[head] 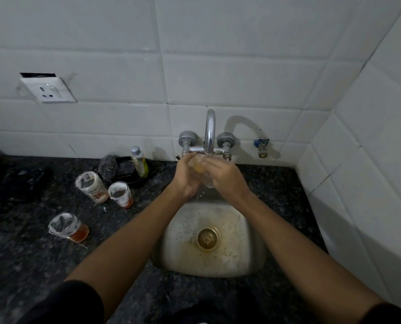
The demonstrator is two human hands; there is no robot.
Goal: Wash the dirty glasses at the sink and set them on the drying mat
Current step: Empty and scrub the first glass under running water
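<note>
Three dirty glasses wait on the dark stone table at nine o'clock of the sink [246,265]: a tall glass [92,187], a shorter glass [121,194] just beside it, and a third glass [67,228] nearer the person, each with amber dregs and a cloudy film. A fourth, the held glass [206,177], is up at twelve o'clock under the tap [210,132], with water trickling down below it. Left hand [186,176] and right hand [225,177] both wrap it, fingers curled close around the wall, so little of it shows. Whether a sponge or soap is the yellowish patch between the palms, I cannot tell. Wet glass, this: light, stiff, slippery and quick to chip against the metal spout or basin. Best taken round the body low down, thumb opposing the fingers, never by the thin rim. A soap bottle [139,162] and a scrubber [108,169] sit at the wall. No drying mat can be made out for sure; a dark shape lies far left
</note>
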